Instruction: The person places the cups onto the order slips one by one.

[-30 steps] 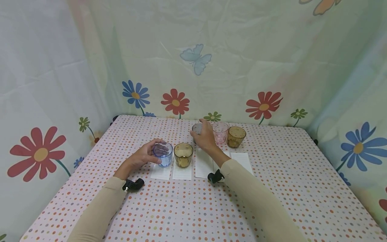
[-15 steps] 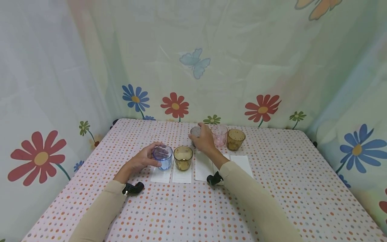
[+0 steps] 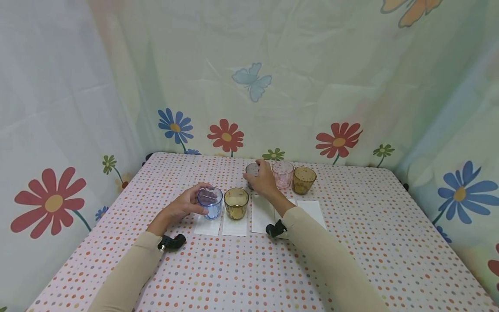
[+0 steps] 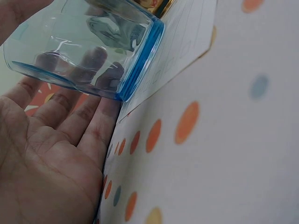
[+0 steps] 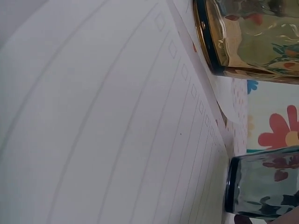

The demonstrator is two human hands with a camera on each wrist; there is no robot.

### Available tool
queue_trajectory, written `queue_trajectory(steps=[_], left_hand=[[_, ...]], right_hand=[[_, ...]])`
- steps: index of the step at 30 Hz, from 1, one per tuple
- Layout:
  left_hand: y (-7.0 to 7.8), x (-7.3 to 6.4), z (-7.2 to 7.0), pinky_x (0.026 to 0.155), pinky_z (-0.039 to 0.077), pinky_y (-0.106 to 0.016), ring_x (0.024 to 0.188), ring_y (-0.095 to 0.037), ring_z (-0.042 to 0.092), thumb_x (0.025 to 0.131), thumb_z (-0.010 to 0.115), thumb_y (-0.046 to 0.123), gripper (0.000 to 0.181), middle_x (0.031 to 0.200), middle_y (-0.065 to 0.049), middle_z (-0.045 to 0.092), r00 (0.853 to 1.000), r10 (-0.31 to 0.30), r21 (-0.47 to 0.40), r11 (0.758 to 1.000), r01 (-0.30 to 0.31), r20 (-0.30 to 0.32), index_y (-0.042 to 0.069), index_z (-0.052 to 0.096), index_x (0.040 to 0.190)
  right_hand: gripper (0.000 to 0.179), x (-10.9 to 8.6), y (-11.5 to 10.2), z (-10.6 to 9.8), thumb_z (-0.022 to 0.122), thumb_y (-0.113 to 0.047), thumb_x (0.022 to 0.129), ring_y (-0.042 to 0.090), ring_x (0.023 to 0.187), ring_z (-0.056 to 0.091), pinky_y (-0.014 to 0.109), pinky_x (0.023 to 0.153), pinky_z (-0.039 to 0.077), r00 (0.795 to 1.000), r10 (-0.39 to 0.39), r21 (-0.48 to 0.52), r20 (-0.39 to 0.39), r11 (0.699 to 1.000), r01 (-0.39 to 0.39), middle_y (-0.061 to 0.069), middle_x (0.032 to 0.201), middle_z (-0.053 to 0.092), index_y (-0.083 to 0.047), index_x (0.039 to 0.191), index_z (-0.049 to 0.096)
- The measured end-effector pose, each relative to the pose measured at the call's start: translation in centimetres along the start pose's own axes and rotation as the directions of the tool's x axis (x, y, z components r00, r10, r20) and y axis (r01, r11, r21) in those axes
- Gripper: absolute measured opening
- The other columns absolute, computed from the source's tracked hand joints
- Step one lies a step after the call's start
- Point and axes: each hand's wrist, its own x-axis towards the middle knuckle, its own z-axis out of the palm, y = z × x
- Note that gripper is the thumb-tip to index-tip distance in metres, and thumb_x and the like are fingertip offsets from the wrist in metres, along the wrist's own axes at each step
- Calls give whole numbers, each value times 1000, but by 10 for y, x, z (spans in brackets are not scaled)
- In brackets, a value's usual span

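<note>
My left hand (image 3: 181, 206) holds a clear blue glass (image 3: 211, 203) from its left side, thumb in front and fingers behind. In the left wrist view the fingers show through the blue glass (image 4: 110, 35), whose thick base is down at a lined paper card. My right hand (image 3: 266, 180) reaches farther back and grips a smoky grey glass (image 3: 252, 169) between thumb and fingers, partly covering it. Close to the blue glass stands an amber glass (image 3: 236, 204) on its own card. The right wrist view shows the grey glass (image 5: 264, 182) upright near the far end of a lined card (image 5: 117, 116).
Right of the grey glass stand a pink glass (image 3: 282, 175) and a brown glass (image 3: 304, 180). Several white cards lie in a row, among them one under the right forearm (image 3: 263, 216) and one at the right (image 3: 312, 211). A dotted cloth (image 3: 218, 268) covers the table.
The head view has tilted slightly up, so the scene sits a little lower. Both hands stay at the same glasses, which keep their places on the table.
</note>
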Motion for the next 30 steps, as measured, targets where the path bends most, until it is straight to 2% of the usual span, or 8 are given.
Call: queue_trajectory(steps=[7,12,18,30], left_hand=[[0,-1,1,97,50,-27,125,-26,54,79,78,1,86,145,-24,48,1000,1,-6,1000,-1,-1,7,34,153],[0,0,1,97,50,-26,123,-24,55,80,78,2,87,145,-25,48,1000,11,-5,1000,-11,2,5,32,153],[1,0,1,99,48,-26,126,-24,52,79,78,1,92,147,-23,46,1000,7,4,1000,-7,-4,1,27,156],[3,-1,1,100,48,-25,129,-25,51,79,78,1,86,148,-24,46,1000,17,9,1000,-17,0,5,33,153]], right_hand=[[73,0,-3,-3,74,-29,90,36,133,46,50,108,42,999,31,45,11,998,-32,17,147,44,-3,149,39],[74,3,-1,-3,74,-26,89,35,131,48,50,106,44,998,53,86,26,995,-55,16,145,46,-3,150,39],[74,7,6,-1,76,-27,88,32,126,50,48,97,49,996,84,131,37,988,-88,12,141,48,-8,149,39],[71,5,7,0,78,-26,83,31,124,52,47,95,50,991,129,206,43,969,-136,13,133,53,-12,143,43]])
